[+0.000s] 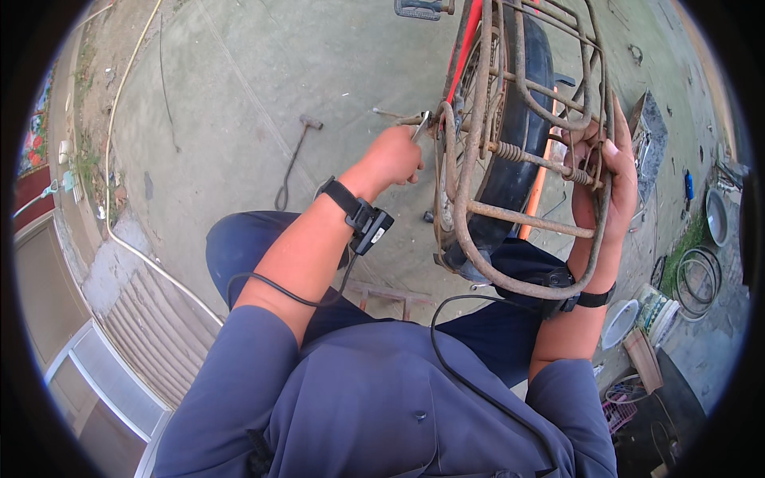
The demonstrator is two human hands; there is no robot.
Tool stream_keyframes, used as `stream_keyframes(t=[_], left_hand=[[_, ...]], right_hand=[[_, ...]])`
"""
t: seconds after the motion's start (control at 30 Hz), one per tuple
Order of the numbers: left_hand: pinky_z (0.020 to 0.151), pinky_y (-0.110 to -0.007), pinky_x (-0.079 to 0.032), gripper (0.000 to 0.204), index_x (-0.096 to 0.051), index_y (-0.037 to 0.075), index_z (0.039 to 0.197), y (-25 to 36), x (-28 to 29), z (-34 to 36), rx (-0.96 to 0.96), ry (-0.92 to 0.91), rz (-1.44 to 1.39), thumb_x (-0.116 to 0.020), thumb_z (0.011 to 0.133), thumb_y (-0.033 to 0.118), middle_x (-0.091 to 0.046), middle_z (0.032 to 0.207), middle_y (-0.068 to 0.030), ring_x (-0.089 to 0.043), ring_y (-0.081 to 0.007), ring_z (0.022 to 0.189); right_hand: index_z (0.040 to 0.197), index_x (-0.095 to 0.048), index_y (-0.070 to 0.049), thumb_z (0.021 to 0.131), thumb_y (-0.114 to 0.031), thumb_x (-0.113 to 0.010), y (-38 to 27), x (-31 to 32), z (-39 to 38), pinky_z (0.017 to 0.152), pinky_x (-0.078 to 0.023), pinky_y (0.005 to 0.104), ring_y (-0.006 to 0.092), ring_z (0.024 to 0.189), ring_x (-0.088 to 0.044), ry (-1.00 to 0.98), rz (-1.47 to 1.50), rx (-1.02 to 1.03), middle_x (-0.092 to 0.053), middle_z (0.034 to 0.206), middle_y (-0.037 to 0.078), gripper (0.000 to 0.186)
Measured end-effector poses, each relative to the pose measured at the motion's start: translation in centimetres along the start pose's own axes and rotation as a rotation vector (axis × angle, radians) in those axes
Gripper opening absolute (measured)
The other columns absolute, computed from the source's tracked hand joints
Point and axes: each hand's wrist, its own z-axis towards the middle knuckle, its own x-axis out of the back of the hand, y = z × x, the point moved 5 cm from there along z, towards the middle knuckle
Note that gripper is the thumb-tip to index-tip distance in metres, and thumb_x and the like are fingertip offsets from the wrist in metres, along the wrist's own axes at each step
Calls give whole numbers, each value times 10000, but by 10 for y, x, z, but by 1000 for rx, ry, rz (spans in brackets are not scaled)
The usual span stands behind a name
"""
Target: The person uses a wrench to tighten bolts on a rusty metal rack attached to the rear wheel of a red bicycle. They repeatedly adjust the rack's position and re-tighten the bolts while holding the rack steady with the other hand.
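Observation:
A bicycle's rear end stands in front of me, with its black tyre and mudguard (529, 127) under a rusty rear rack (484, 111). My left hand (394, 157) is closed around a silver wrench (421, 126), whose head meets the hub area on the wheel's left side. On the other side my right hand (617, 171) grips the rack's right rail, thumb over the bar and fingers partly hidden behind it. A coiled spring (510, 151) crosses the rack between its rails. Part of the red frame (470, 48) and a pedal (422, 8) show at the top.
A T-handled tool (296, 159) lies on the concrete to the left. At the right are a metal tray of tools (649, 143), a blue-handled tool (688, 187), a basin (717, 217), a coiled hose (698, 283) and a bucket (657, 315). A long pale hose (111, 159) runs along the left.

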Motion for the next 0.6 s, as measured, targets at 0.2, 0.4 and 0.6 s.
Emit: stream_keyframes(t=[0.2, 0.4, 0.6], left_hand=[[495, -349, -529, 206, -688, -62, 852, 14, 2, 22, -223, -124, 438, -499, 869, 20, -720, 749, -170, -689, -233, 553], [506, -361, -526, 242, -718, -29, 717, 35, 8, 23, -189, -212, 531, -515, 843, 10, -730, 715, -162, -682, -215, 544], [496, -355, -518, 236, -709, -47, 741, 47, 16, 18, -37, -264, 400, -508, 854, 4, -721, 708, -165, -670, -210, 534]], right_hand=[[1525, -341, 49, 912, -260, -501, -2, -4, -1, 844, -455, 274, 192, 918, -594, 8, 0, 32, -646, 1016, 182, 705], [1529, -333, 63, 913, -260, -491, -3, -5, 0, 786, -442, 252, 165, 851, -568, -12, 3, 28, -650, 974, 175, 713], [1528, -349, 58, 932, -247, -481, -2, 1, -1, 716, -419, 243, 124, 781, -526, -97, -37, 11, -651, 955, 149, 683]])
